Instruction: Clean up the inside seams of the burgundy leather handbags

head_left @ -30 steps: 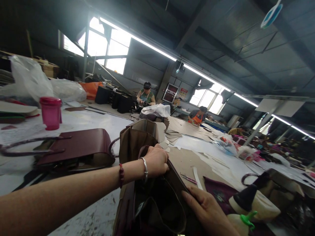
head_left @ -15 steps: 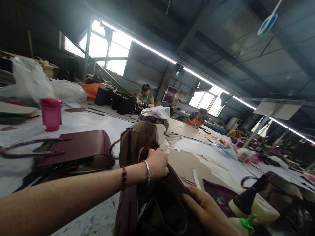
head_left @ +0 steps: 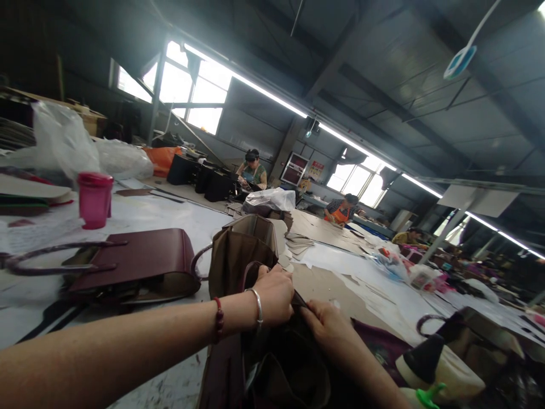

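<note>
In front of me stands a dark maroon handbag [head_left: 223, 363], its brown lining facing up out of the open top. My left hand [head_left: 275, 295], with a silver bangle and a red bead bracelet at the wrist, is closed on the bag's upper edge at the far end. Close beside it, my right hand [head_left: 326, 321] pinches the same rim, thumb on the inner side. A brown lining piece [head_left: 242, 255] rises behind my left hand. The bag's lower part is dark and cut off by the bottom of the view.
At left lie a finished-looking maroon handbag [head_left: 145, 258] and a pink lidded cup [head_left: 94, 201]. A glue bottle with a black cap [head_left: 443, 363] and a green-tipped bottle [head_left: 430, 395] stand at right, near another bag [head_left: 477, 335]. Co-workers [head_left: 253, 170] sit further back.
My right hand has slid forward along the bag's rim, up close to my left hand. The left hand keeps its grip nearly in place. The view has shifted slightly.
</note>
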